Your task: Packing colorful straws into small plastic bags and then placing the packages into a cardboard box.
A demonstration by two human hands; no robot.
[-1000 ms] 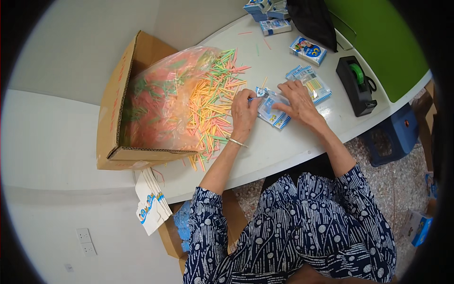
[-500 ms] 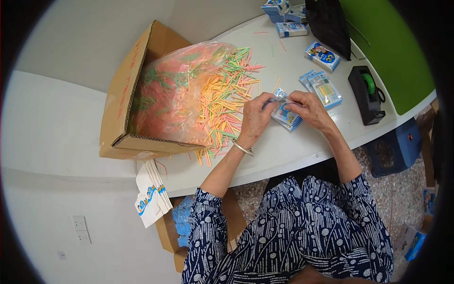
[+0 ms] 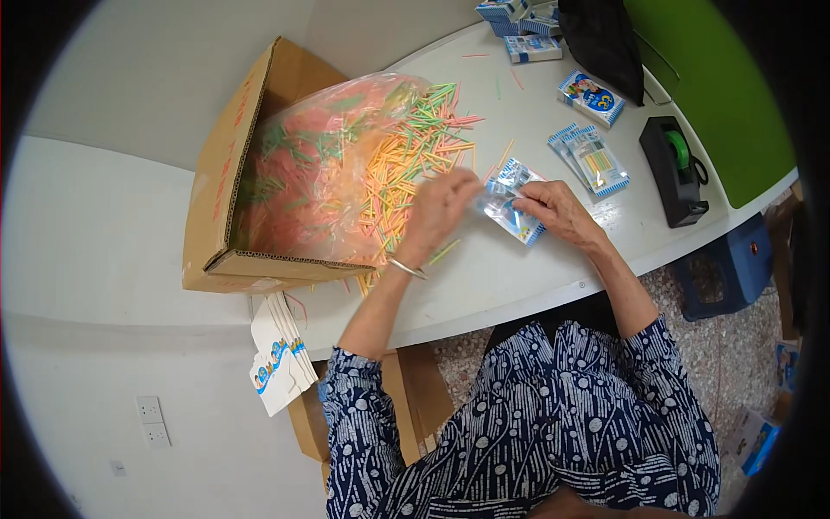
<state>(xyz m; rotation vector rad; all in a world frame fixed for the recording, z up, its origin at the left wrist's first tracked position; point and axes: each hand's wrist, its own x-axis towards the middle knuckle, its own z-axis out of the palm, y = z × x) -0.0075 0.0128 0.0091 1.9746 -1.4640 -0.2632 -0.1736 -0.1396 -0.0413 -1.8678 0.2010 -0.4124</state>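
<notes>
Between the thumb and fingers of my right hand [image 3: 564,214] is a small clear plastic packet [image 3: 522,227] with blue-and-white striped ends, tilted just above or on the table. My left hand [image 3: 443,208] is blurred by motion, over the near right edge of a heap of thin pastel sticks [image 3: 393,173] in pink, yellow and green. Its fingers look curled, but whether they hold anything is hidden. The heap spills from a clear plastic bag [image 3: 324,130] lying in a tipped cardboard box [image 3: 226,173]. Right of my right hand lie filled packets [image 3: 598,164] with sticks showing through.
A black tape dispenser [image 3: 673,173] with green tape stands at the right. Beyond the packets are a small printed box [image 3: 591,99], more boxes [image 3: 533,48] and a black bag [image 3: 601,43]. Folded white cartons [image 3: 281,363] hang at the table's near left edge. A blue stool [image 3: 726,268] stands below.
My left hand has let go of the packet and moved left toward the stick heap. My right hand keeps hold of the packet, now more fully in view.
</notes>
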